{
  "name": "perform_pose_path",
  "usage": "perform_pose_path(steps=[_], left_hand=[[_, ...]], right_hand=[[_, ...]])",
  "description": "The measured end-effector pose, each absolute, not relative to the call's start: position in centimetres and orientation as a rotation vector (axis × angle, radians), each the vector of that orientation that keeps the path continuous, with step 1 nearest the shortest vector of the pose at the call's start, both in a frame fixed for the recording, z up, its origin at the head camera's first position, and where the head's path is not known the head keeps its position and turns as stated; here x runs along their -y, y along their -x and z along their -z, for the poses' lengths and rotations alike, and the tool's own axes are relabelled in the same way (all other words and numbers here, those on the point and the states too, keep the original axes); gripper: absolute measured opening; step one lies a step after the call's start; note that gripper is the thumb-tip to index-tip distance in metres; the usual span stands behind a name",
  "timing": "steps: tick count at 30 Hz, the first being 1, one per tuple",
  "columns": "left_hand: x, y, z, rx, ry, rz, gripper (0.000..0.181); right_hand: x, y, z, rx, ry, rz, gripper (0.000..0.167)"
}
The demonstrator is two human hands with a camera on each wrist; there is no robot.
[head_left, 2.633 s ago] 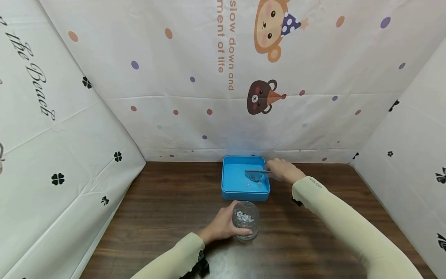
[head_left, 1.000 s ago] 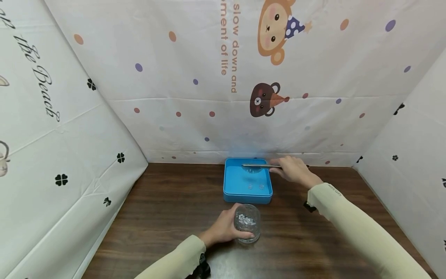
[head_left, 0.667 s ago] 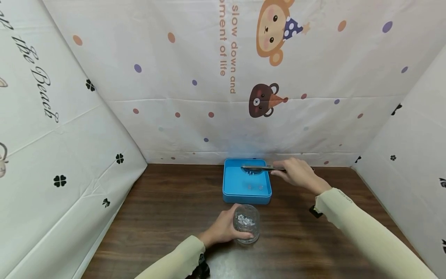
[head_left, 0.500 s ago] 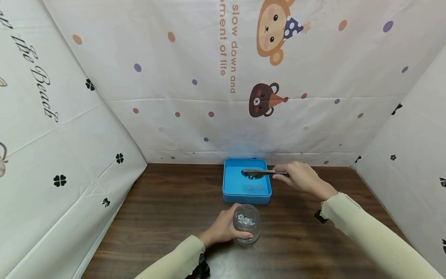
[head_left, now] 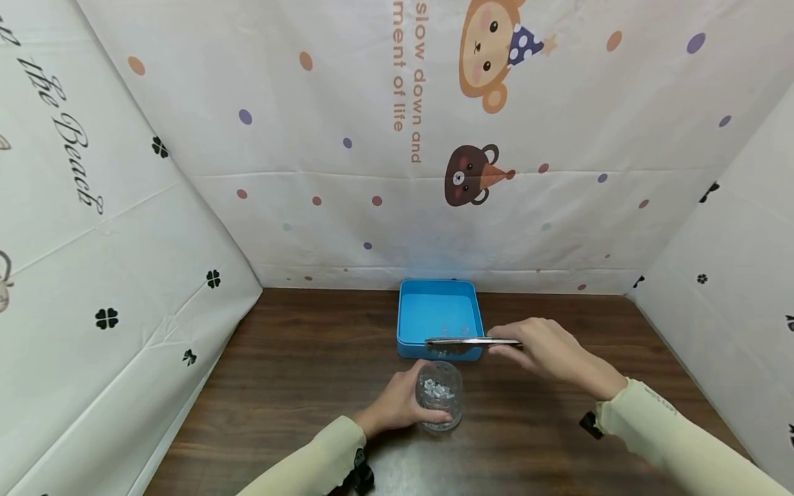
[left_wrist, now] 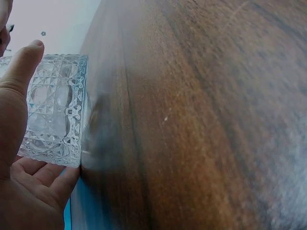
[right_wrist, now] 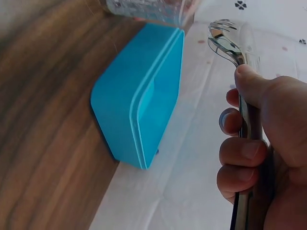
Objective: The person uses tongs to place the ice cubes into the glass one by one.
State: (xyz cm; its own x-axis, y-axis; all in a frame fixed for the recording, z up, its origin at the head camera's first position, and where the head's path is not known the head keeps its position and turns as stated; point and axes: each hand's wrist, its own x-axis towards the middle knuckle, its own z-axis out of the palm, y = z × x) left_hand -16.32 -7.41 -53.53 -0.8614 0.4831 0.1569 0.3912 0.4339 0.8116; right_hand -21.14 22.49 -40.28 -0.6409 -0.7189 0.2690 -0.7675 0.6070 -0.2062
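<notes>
My left hand grips a cut-glass tumbler upright on the table; shiny clear pieces lie inside it. In the left wrist view its patterned wall sits between thumb and fingers. Metal tongs with fork-like tines are held in my right hand, fingers wrapped round the handle in the right wrist view. Their head hangs over the front rim of a blue box, just beyond the tumbler. A see-through shape shows beside the tongs' head, too blurred to name. Faint clear pieces lie in the box.
The box stands against the back of the dark wooden table. White patterned cloth rises behind it and at both sides.
The tongs first dipped into the box near its clear pieces, then rose. My right hand has since drawn them back toward the tumbler. My left hand and the tumbler have stayed put.
</notes>
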Motion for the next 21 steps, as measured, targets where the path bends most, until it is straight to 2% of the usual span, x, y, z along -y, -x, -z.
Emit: perform_pose_path(steps=[9, 15, 21], left_hand=[[7.4, 16.3, 53.5, -2.561, -0.779, -1.425, 0.074], [7.4, 16.3, 53.4, -2.539, -0.780, -1.440, 0.077], [7.4, 16.3, 53.4, -2.536, -0.770, -1.433, 0.080]], right_hand=[[-22.4, 20.0, 41.0, 2.659, -1.262, -0.462, 0.016], [-22.3, 19.9, 41.3, 2.649, -1.278, -0.477, 0.016], [-22.3, 19.8, 41.5, 2.633, -1.280, -0.464, 0.025]])
